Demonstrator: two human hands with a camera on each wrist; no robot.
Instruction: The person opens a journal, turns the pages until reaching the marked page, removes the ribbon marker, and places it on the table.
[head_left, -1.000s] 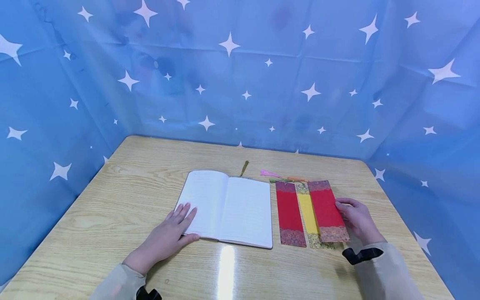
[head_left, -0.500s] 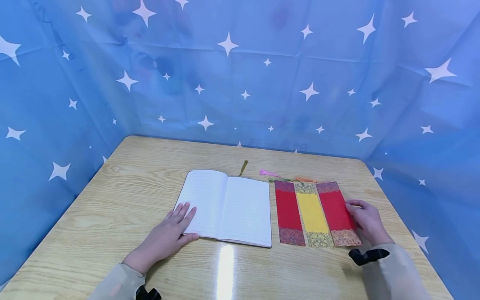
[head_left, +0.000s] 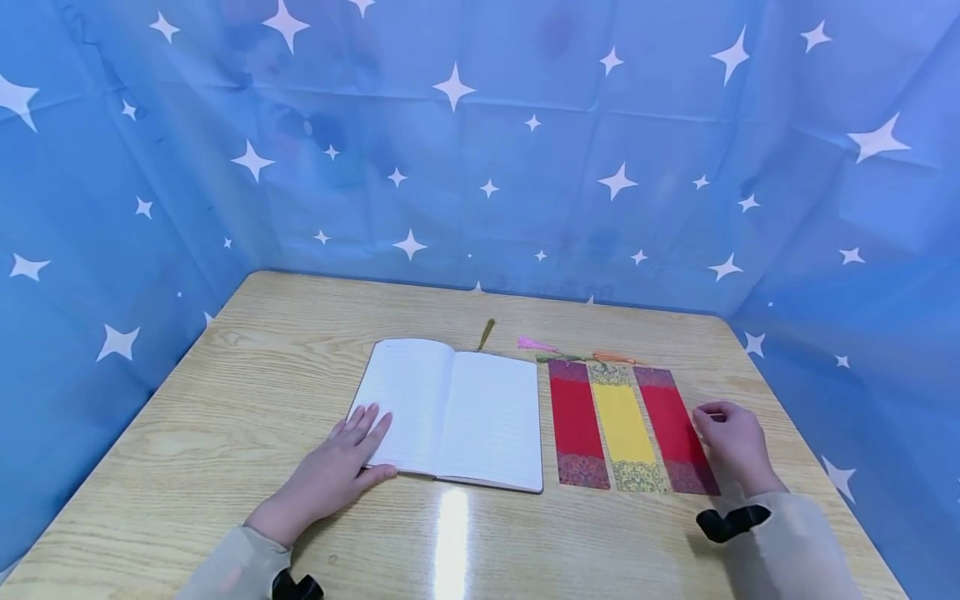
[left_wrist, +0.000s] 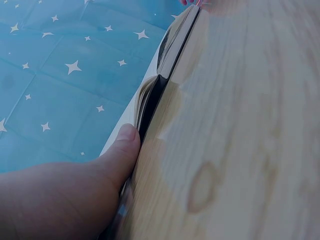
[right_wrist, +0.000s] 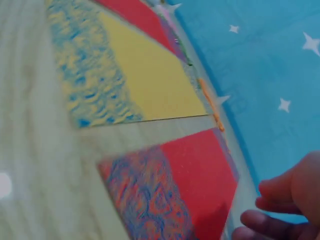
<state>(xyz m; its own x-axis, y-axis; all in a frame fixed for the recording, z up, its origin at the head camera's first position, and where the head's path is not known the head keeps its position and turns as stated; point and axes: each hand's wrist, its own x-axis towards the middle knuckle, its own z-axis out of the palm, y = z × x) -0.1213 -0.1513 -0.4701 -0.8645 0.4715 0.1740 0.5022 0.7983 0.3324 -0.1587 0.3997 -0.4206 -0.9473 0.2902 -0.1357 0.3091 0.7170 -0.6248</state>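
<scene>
An open notebook [head_left: 492, 417] with lined pages lies on the table. My left hand [head_left: 333, 467] rests on its left page with the fingers spread; in the left wrist view the thumb [left_wrist: 122, 152] lies at the notebook's lower edge. To the right lie three tasselled bookmarks side by side: a red bookmark [head_left: 576, 421], a yellow bookmark [head_left: 623, 425] and another red bookmark [head_left: 675, 425]. Just beyond the right edge of that last one is my right hand [head_left: 735, 446], fingers loosely bent and holding nothing. The right wrist view shows its fingertips [right_wrist: 252, 217] beside the red bookmark [right_wrist: 200, 175].
An olive tassel [head_left: 487, 333] sticks out above the notebook. Pink [head_left: 537, 343], green and orange tassels [head_left: 615, 357] lie at the bookmarks' top ends. A blue star-patterned cloth [head_left: 480, 167] hangs around the back and sides of the wooden table [head_left: 187, 417].
The right-hand red bookmark has moved right off the yellow one and now lies flat. My right hand moved right with it and has let go. The left hand stays put.
</scene>
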